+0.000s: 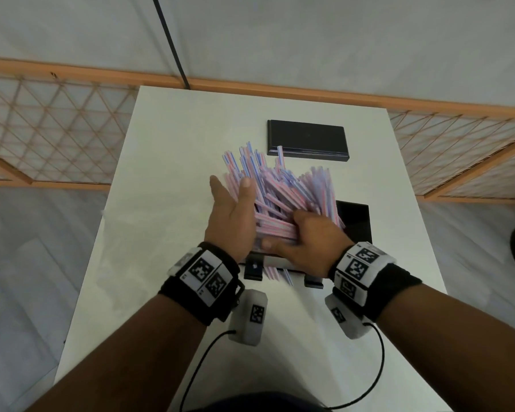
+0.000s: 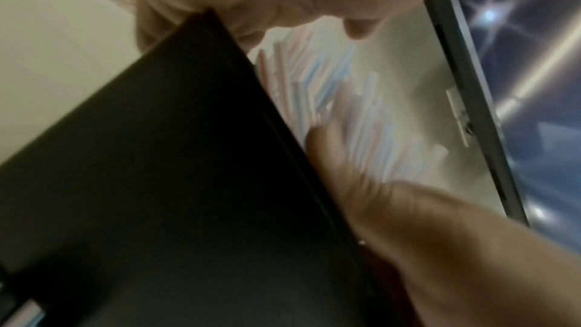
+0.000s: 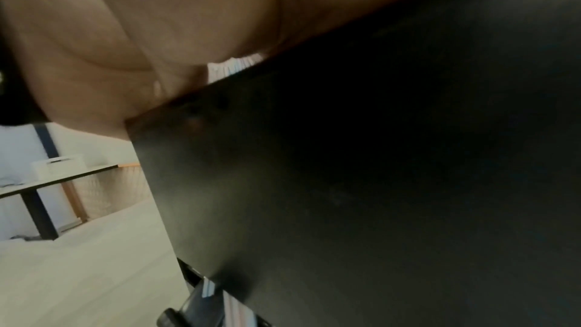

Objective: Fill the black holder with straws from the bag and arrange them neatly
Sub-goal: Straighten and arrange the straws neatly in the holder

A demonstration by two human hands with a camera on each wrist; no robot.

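A white tabletop (image 1: 167, 233) stands on pale plank flooring, with wood-framed lattice panels along the wall beyond its far edge. Over the near half of it, the left hand (image 1: 231, 217) is flat and open, its straight fingers pressing the left flank of a loose mass of straws (image 1: 283, 191). The right hand (image 1: 309, 233) lies on the near right of the pile, fingers curled over a bundle. The straws are pink and blue striped, fanned out and crossing at odd angles, their tips splayed toward the far edge; a few poke out under the near side. They sit in the black holder (image 1: 354, 221), mostly hidden beneath them. A black lid (image 1: 306, 139) lies apart near the far edge. The filling looks done and the tidying begun; next, squeeze and tap the straws parallel so they settle inside.
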